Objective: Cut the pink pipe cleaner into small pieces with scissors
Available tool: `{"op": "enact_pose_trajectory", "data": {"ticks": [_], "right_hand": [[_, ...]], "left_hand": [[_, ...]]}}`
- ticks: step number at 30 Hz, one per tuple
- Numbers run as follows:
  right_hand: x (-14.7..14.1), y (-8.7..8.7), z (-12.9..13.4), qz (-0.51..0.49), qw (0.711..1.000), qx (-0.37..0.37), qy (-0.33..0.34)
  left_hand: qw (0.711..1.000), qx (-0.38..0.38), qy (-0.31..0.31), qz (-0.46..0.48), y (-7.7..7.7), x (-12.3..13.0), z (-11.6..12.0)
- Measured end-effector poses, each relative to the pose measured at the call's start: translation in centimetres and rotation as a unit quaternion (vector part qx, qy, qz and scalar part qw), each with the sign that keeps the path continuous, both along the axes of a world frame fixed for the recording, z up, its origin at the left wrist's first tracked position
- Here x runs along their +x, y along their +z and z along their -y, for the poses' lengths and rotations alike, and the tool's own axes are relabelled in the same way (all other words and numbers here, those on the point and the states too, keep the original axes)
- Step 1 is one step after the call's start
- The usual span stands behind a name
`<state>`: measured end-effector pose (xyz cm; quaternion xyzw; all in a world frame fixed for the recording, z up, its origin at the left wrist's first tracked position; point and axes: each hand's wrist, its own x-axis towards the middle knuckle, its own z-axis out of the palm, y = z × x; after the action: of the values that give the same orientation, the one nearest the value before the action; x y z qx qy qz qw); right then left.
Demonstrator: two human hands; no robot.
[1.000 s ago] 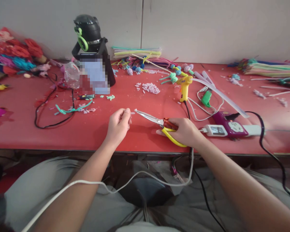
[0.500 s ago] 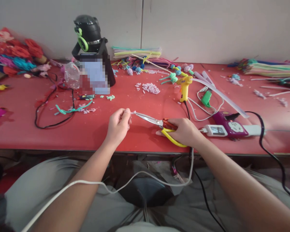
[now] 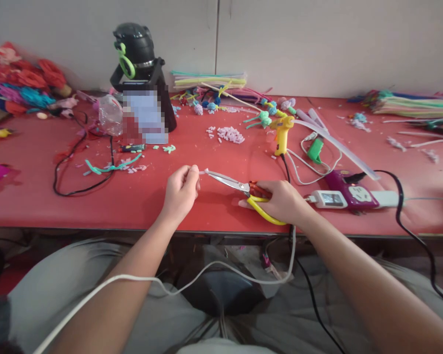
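My left hand [image 3: 182, 192] pinches a thin pale pink piece of pipe cleaner [image 3: 202, 172], whose short end sticks out past the thumb. My right hand [image 3: 280, 200] grips scissors [image 3: 227, 182] by their yellow and orange handles. The scissor blades are nearly together, and their tips meet the pipe cleaner's end just right of my left fingers. Both hands are over the front part of the red table [image 3: 221, 216]. Behind them lies a small heap of cut pale pink pieces [image 3: 231, 134].
A yellow glue gun [image 3: 282, 135] stands behind my right hand, near a purple power strip [image 3: 354, 191] with cables. A black flask [image 3: 136, 54] stands at back left. Pipe cleaner bundles [image 3: 210, 80] lie along the wall. A white cable [image 3: 133, 278] crosses over my lap.
Both hands stay almost in place. The scissor tips have shifted very slightly at the pipe cleaner's end; nothing else visibly differs.
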<state>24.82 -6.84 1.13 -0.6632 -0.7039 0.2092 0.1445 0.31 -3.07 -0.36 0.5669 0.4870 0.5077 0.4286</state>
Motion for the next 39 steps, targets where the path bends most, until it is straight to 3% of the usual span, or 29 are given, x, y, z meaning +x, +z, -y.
{"op": "enact_pose_trajectory", "data": {"ticks": [39], "right_hand": [[0.02,0.08,-0.16,-0.002,1.0,-0.013,-0.003]], "left_hand": [[1.0,0.002,-0.026,0.003,0.21,0.06,0.2]]}}
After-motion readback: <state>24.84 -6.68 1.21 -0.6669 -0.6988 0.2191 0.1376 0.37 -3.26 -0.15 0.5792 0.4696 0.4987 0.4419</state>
